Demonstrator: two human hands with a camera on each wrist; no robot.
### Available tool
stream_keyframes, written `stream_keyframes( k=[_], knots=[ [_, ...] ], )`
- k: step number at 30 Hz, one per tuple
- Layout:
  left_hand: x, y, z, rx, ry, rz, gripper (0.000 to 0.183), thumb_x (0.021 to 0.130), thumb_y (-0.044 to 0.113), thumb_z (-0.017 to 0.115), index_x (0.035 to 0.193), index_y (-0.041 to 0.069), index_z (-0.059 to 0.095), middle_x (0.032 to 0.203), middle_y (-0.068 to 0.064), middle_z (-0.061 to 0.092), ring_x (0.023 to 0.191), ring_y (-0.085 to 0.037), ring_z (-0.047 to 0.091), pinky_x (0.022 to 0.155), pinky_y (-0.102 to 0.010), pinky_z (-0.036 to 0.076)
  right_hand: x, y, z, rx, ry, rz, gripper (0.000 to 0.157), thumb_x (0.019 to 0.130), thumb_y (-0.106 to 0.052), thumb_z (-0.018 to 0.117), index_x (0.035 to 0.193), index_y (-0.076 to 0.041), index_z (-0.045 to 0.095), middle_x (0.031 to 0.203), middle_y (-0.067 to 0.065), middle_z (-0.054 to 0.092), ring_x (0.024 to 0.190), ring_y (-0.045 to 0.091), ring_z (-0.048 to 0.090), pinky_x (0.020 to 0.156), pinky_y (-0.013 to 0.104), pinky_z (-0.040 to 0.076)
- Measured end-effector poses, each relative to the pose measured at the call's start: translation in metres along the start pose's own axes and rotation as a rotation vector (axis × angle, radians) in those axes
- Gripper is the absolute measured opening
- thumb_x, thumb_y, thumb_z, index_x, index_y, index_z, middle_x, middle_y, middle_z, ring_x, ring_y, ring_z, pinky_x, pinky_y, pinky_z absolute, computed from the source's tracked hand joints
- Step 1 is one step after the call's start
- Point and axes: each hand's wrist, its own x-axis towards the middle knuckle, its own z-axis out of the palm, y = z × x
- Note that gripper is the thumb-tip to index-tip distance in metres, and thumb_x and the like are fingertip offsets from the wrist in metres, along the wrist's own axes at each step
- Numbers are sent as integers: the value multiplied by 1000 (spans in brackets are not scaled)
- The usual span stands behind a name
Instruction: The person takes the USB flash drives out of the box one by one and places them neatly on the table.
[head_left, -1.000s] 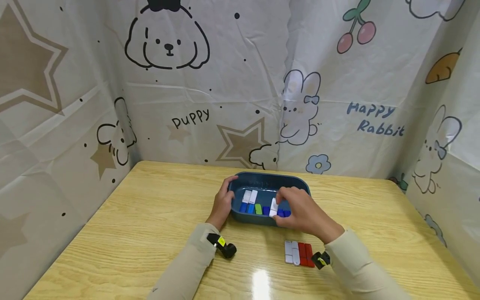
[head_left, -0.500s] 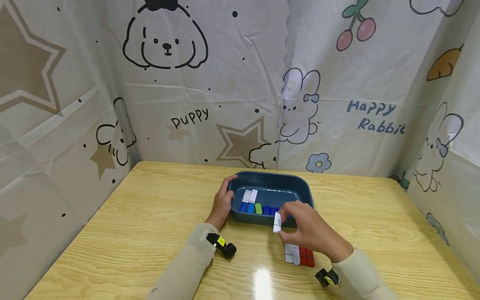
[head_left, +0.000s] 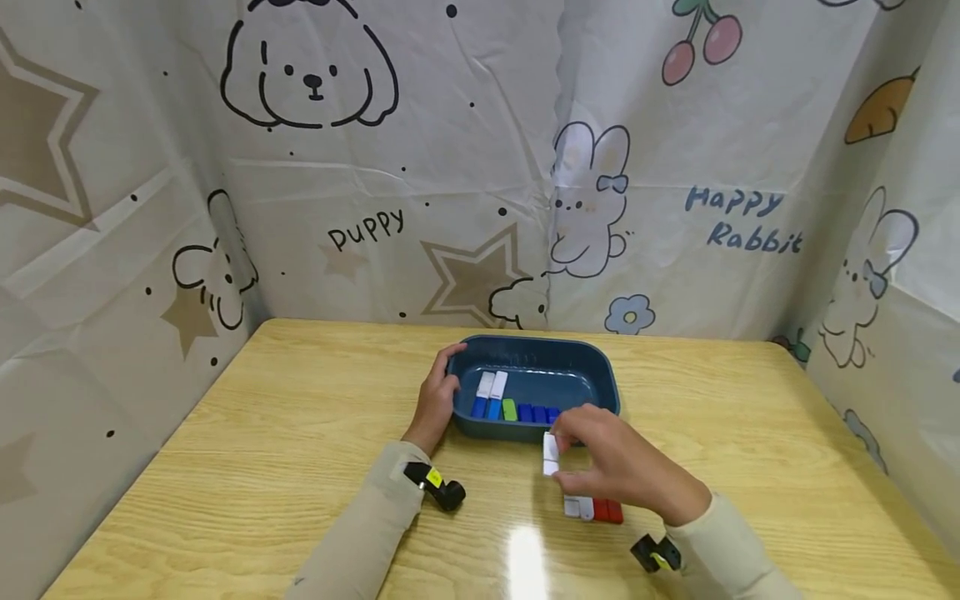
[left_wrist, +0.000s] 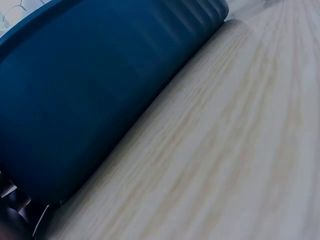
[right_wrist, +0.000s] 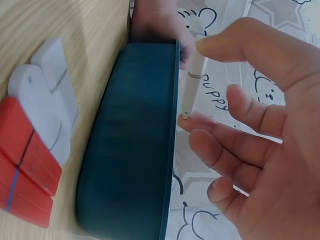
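Between thumb and fingers, my right hand (head_left: 626, 462) pinches a white USB flash drive (head_left: 551, 454) by its two ends. The drive hangs in the air just in front of a dark blue plastic bin (head_left: 502, 429). My left hand (head_left: 433, 404) grips the bin's left end, fingers over the rim. Inside the bin lie white drives (head_left: 492, 385), blue drives (head_left: 525, 412) and a green one (head_left: 510, 409). Partly hidden under my right hand, white flash drives (right_wrist: 37, 95) and red flash drives (right_wrist: 27, 160) lie side by side on the table.
The light wooden table (head_left: 262, 467) runs back to a printed cloth (head_left: 465, 167) hanging behind and at both sides. The bin stands near the table's far edge. A bright glare spot (head_left: 528, 558) shows on the tabletop near me.
My right hand has lifted the white flash drive out of the bin and drawn it toward me, over the front edge. My left hand stays on the bin. The head view has shifted slightly.
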Motion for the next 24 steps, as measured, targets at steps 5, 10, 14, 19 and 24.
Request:
stream_keyframes(
  k=[5, 10, 14, 19, 24],
  knots=[
    [1, 1, -1, 4, -9, 3, 57, 86, 5, 35, 140, 20, 44, 151, -2, 37, 141, -23, 27, 114, -50, 17, 0, -1, 2, 16, -96, 12, 23, 74, -22, 78, 79, -19, 55, 80, -10, 53, 78, 17, 51, 68, 25, 43],
    [1, 1, 0, 6, -3, -5, 56, 86, 5, 35, 139, 20, 45, 151, -2, 37, 141, -23, 28, 114, -50, 18, 1, 1, 8, 14, -147, 10, 21, 74, -22, 78, 76, -18, 58, 84, -12, 55, 81, 13, 51, 72, 27, 45],
    [1, 1, 1, 5, -2, -11, 56, 86, 5, 35, 139, 19, 45, 151, -2, 37, 141, -23, 27, 114, -49, 17, 1, 1, 12, -6, -173, 15, 23, 73, -25, 80, 74, -19, 58, 87, -13, 57, 80, 10, 51, 74, 28, 47],
    [1, 1, 1, 10, 4, -9, 57, 85, 5, 35, 140, 18, 44, 151, -2, 38, 141, -23, 27, 114, -49, 17, 0, 3, 16, -25, -198, 27, 24, 73, -27, 80, 76, -20, 57, 83, -12, 57, 75, 9, 50, 69, 25, 45],
    [1, 1, 1, 8, 1, -10, 56, 86, 5, 35, 140, 18, 44, 151, -3, 36, 142, -23, 26, 114, -50, 17, 0, 5, 16, -54, -225, 53, 26, 73, -29, 80, 80, -20, 57, 79, -9, 56, 70, 8, 46, 63, 24, 41]
  ],
)
